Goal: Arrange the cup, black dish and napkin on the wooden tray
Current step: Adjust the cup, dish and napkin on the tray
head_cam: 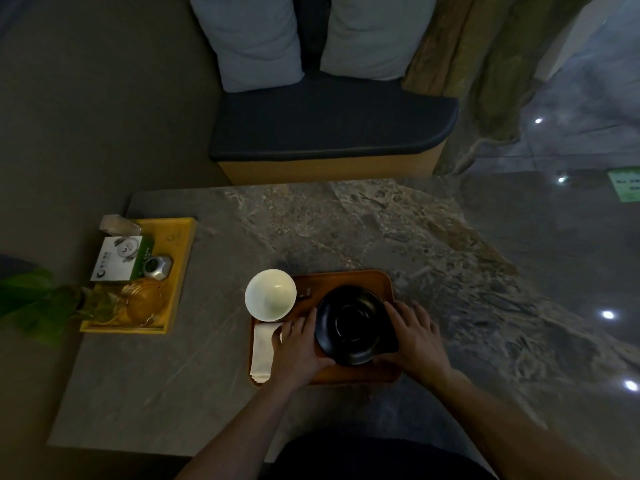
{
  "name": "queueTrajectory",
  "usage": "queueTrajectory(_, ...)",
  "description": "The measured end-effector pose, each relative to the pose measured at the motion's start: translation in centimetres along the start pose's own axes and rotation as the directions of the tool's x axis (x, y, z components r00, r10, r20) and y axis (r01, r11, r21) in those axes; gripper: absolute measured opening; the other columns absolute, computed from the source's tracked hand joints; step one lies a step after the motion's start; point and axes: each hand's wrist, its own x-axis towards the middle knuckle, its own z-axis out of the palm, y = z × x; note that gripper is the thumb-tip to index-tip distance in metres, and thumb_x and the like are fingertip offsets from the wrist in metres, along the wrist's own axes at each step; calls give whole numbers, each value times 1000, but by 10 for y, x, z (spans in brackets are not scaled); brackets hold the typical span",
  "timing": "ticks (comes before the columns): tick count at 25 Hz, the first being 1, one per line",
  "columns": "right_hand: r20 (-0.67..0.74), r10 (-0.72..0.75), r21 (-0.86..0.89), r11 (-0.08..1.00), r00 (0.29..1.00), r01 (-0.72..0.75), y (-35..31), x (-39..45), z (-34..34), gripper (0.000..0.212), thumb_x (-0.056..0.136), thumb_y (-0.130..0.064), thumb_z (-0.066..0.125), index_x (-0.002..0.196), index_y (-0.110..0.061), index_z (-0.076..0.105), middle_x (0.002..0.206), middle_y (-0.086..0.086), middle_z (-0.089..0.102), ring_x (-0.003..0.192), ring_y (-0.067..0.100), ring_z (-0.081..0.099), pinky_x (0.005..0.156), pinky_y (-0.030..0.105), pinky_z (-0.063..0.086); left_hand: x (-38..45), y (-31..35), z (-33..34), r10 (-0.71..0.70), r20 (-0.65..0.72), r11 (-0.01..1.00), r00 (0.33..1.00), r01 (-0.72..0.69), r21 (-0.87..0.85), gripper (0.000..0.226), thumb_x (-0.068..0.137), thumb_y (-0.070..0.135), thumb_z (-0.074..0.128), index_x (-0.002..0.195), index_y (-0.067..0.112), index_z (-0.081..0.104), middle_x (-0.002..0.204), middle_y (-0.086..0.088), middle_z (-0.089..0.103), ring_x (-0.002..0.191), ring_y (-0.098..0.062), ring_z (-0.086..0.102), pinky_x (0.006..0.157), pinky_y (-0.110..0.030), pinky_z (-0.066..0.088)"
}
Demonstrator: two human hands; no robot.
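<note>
A round-cornered wooden tray (349,278) lies on the stone table near me. The black dish (351,325) sits in the tray's middle and right part. My left hand (298,344) grips its left rim and my right hand (415,336) grips its right rim. A white cup (270,294) stands at the tray's far left corner, overlapping the edge. A folded white napkin (262,351) lies along the tray's left side, partly under my left hand.
A yellow tray (180,244) at the table's left holds a small box, a silver gadget and glassware. A green plant (31,299) sits beside it. Beyond the table stands a bench (329,133) with two cushions. Glossy floor lies to the right.
</note>
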Motion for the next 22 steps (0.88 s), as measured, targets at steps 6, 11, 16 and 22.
queueTrajectory(6,3,-4,-27,1000,1000,4,-3,0,1,113,66,-81,56,152,-30,3,162,-2,5,146,33,-1,115,54,15,-6,-1,-2,19,-2,1000,1000,-19,-15,109,75,60,70,155,28,3,160,1,20,147,-22,9,118,-47,13)
queueTrajectory(11,5,8,-56,998,1000,-8,-4,-4,5,113,66,-84,50,152,-30,0,163,-5,4,146,33,-2,115,52,14,-6,-2,-4,31,0,999,1000,-31,-7,109,75,60,70,155,28,3,161,2,18,148,-22,5,118,-48,13)
queueTrajectory(16,3,-2,-64,998,1000,2,-5,-6,7,112,67,-84,48,152,-29,0,163,-3,3,146,33,-1,115,52,12,-5,-3,-3,22,6,1000,1000,-22,-6,111,73,61,70,154,30,2,161,3,19,148,-22,5,119,-49,14)
queueTrajectory(22,11,-12,-83,996,1000,13,-5,-3,2,110,69,-80,53,152,-29,1,161,0,8,145,36,5,114,53,17,-6,-3,0,12,-8,1000,1000,-12,-13,111,73,62,70,154,30,2,161,3,19,149,-21,5,119,-49,12)
